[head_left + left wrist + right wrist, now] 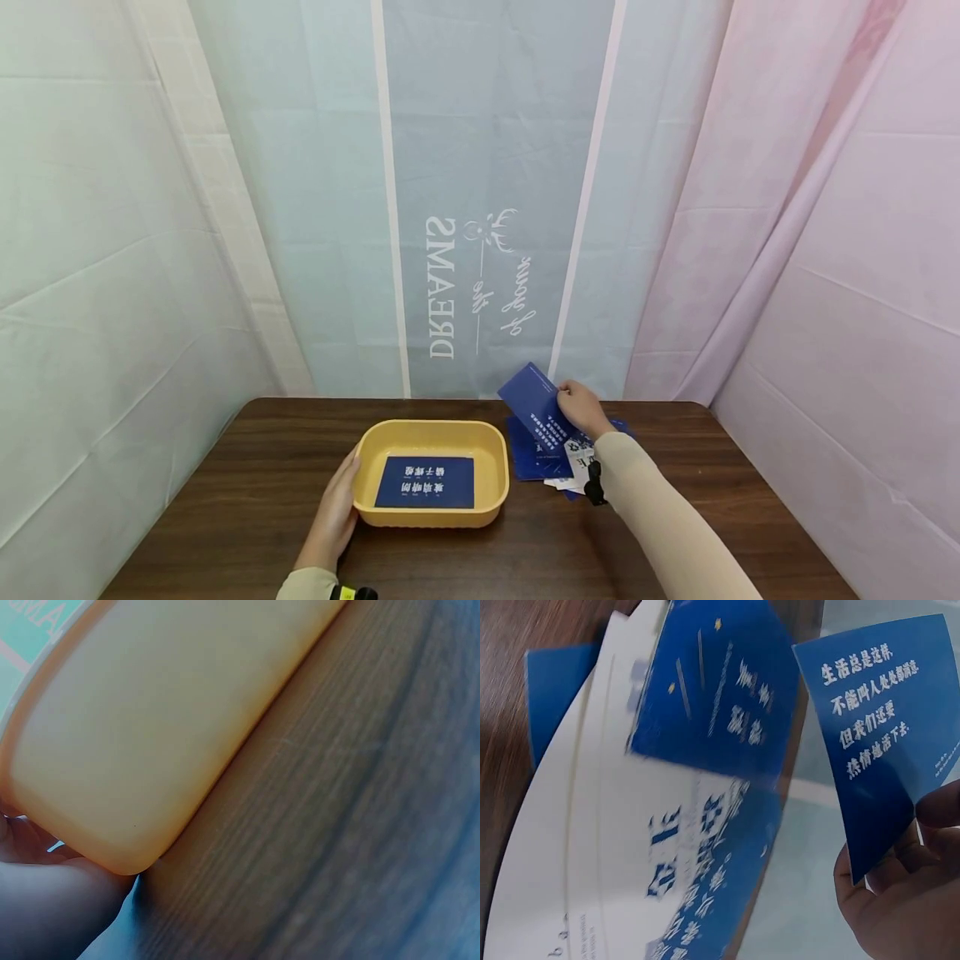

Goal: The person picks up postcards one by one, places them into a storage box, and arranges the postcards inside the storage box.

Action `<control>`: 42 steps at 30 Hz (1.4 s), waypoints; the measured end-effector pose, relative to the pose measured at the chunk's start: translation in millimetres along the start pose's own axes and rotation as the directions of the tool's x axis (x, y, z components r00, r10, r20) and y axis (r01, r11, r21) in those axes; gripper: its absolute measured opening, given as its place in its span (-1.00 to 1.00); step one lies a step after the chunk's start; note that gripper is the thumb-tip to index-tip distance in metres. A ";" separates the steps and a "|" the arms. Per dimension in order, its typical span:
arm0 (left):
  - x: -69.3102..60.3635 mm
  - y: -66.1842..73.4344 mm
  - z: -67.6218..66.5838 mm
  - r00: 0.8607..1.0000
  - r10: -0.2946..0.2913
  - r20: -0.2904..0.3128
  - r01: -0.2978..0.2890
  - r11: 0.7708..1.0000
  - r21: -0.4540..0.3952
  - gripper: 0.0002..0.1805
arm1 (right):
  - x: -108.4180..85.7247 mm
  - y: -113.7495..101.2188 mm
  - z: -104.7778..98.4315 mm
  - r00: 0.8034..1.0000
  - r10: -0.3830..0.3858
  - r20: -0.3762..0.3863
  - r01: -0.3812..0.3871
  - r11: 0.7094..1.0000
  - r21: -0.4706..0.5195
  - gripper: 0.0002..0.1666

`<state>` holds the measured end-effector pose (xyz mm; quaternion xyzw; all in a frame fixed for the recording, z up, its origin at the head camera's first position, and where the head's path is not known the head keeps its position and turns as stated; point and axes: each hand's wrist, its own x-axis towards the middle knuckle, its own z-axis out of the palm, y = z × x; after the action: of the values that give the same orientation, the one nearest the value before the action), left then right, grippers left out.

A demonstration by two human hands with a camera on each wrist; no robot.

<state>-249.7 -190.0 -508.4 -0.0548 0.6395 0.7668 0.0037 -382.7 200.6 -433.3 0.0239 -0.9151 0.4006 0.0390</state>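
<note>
In the head view, a yellow tray [427, 520] stands on the table with a dark blue card [426, 493] lying in it. My left hand [332, 514] rests against the tray's left side, fingers along the wall; in the left wrist view part of the hand [56, 904] touches the tray's corner [127, 787]. To the right of the tray, my right hand [583, 408] pinches a blue card [531, 403] by its edge, held above a loose pile. The right wrist view shows white lines of characters on the held card [877, 697] and the thumb and fingers of the hand [907, 892] gripping it.
Blue and white cards [528, 463] lie overlapping in a pile right of the tray, partly under the right forearm. The dark wooden table [247, 500] meets a hanging pale curtain [480, 125] at its back edge. More pale fabric hangs at both sides.
</note>
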 end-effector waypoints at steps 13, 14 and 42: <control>-0.5 -0.3 -0.4 1.000 -0.007 -0.004 0.007 1.000 -0.005 -0.33 | -4.7 -41.8 17.5 0.992 -0.124 -0.030 0.126 0.989 0.077 -0.59; -0.7 -0.2 -0.3 1.000 -0.008 -0.005 0.008 1.000 -0.004 -0.33 | -5.8 -45.7 18.5 0.990 -0.136 -0.026 0.137 0.987 0.081 -0.60; 1.2 1.9 1.0 1.000 -0.012 -0.013 0.012 1.000 -0.017 -0.35 | -20.4 -121.7 63.9 0.839 -0.376 0.394 0.434 0.899 -0.066 -0.77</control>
<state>-251.1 -189.4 -506.4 -0.0639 0.6327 0.7717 0.0035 -356.6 71.3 -389.3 0.2894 -0.9076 0.3001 -0.0491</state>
